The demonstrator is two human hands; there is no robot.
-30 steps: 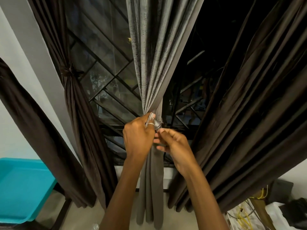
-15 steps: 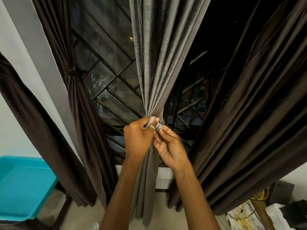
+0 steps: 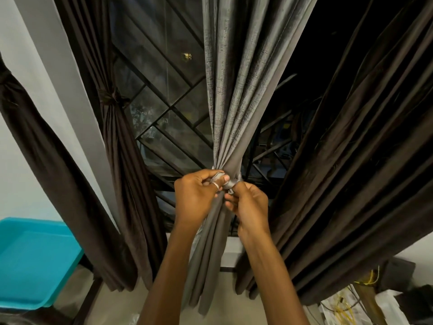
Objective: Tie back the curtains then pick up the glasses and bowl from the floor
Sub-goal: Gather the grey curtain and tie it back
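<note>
— At the window, dead centre, the grey curtain point(image 3: 225, 95) is bunched into a narrow waist, so a short tie point(image 3: 230, 182) can reach round it.
— And the hands?
— Left hand point(image 3: 199, 195) is pinched shut on one end of the tie, right hand point(image 3: 248, 204) closed on the other, the two meeting just in front of the bunch. My guess is they're drawing a knot tight.
— The other curtains?
— The brown one point(image 3: 117, 127) at nine o'clock is already knotted at its waist. The big brown one point(image 3: 356, 160) at three o'clock hangs loose, so it probably comes next.
— The glasses and bowl?
— Not in sight. At eight o'clock there's only a blue tray point(image 3: 35, 259).
</note>
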